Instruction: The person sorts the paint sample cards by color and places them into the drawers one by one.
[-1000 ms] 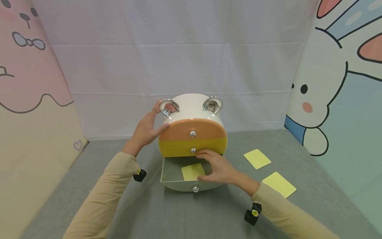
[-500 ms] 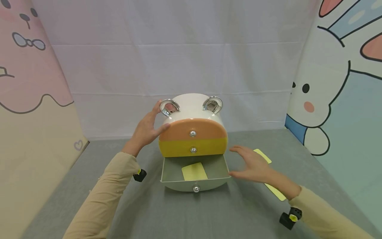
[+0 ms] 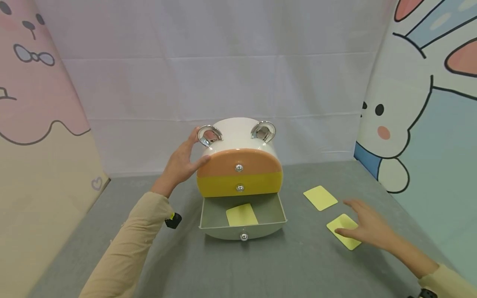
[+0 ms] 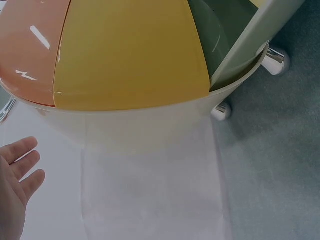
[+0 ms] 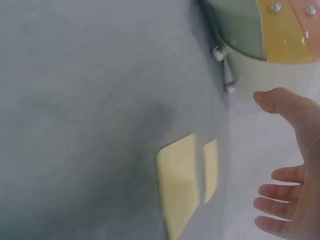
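A small rounded drawer cabinet point(image 3: 238, 130) with a white body and chrome ear-shaped rings stands mid-table in the head view. Its orange drawer point(image 3: 223, 161) and yellow drawer point(image 3: 220, 185) are closed; the grey-green bottom drawer point(image 3: 220, 232) is pulled out, with a yellow card point(image 3: 241, 215) inside. My left hand point(image 3: 179, 163) rests against the cabinet's left side, thumb by the orange front, fingers extended. Over the nearer yellow card point(image 3: 343, 221) on the table hovers my right hand point(image 3: 374, 229), thumb and fingers spread, holding nothing.
Another yellow card point(image 3: 320, 198) lies on the grey table point(image 3: 290, 265), between the cabinet and the right hand. A white cloth point(image 3: 316, 82) hangs behind. Cartoon-printed panels stand at left point(image 3: 44, 174) and right point(image 3: 439, 165).
My right hand has moved from the open bottom drawer rightward to above the nearer yellow card. The left hand stays at the cabinet's side.
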`<state>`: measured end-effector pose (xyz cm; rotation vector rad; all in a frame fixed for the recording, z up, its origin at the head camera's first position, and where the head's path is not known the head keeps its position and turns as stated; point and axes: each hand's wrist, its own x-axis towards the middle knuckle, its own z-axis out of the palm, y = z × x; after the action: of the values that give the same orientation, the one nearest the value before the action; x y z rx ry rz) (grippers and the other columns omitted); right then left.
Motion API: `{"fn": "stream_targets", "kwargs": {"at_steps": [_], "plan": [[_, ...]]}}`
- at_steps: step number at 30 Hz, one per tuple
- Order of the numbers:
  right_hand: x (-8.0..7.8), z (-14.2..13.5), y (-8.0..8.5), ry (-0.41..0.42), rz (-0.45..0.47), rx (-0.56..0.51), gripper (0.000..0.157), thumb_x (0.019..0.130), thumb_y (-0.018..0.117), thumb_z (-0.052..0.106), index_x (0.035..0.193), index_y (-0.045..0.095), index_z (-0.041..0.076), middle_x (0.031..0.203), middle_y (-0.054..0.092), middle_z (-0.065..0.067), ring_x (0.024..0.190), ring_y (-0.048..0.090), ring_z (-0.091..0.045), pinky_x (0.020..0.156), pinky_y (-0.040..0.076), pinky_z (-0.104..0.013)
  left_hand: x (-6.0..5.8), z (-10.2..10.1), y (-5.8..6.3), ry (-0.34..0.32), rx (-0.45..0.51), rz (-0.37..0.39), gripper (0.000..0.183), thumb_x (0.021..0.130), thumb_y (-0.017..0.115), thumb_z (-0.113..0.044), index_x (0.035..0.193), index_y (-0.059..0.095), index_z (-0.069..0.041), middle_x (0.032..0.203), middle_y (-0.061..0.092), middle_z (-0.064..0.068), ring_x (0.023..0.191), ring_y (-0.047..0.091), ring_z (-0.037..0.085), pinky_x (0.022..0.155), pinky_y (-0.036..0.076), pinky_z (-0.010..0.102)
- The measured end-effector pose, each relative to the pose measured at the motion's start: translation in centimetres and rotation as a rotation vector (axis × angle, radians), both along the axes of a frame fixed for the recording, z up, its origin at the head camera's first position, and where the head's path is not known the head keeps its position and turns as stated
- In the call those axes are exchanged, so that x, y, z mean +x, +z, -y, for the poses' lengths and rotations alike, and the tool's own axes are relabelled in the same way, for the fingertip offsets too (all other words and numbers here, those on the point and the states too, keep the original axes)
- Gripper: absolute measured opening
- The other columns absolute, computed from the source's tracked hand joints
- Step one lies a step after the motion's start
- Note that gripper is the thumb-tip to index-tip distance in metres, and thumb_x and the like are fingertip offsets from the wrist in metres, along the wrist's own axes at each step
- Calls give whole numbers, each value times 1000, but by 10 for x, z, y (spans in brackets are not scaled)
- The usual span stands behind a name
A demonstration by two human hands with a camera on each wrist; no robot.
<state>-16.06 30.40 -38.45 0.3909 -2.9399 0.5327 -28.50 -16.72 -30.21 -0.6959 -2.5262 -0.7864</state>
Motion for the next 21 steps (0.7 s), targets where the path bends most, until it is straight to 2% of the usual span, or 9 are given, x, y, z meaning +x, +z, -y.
{"fn": "stream_targets", "kwargs": {"at_steps": [6, 12, 21], "plan": [[12, -25, -29, -54, -23, 61, 88, 61, 77, 49, 113, 49, -16, 109, 52, -32, 101, 48, -46, 79, 42, -55, 0, 0, -1, 2, -1, -3, 84, 84, 54, -54, 147, 7, -26, 140, 38, 13, 129, 33, 33, 101, 28, 54], [17, -35, -52, -94, -32, 51, 85, 58, 78, 50, 103, 53, -17, 96, 56, -27, 88, 53, -39, 71, 45, -49, -1, 1, -2, 3, -1, 2, 85, 83, 54, -54, 147, 7, -25, 140, 38, 13, 129, 33, 33, 102, 28, 53], [19, -32, -59, -132, 0, 61, 78, 60, 77, 47, 98, 55, -17, 91, 56, -22, 82, 54, -36, 69, 45, -47, 0, 0, -1, -4, 9, 1, 84, 84, 55, -53, 147, 7, -27, 140, 38, 12, 129, 32, 32, 102, 28, 53]]}}
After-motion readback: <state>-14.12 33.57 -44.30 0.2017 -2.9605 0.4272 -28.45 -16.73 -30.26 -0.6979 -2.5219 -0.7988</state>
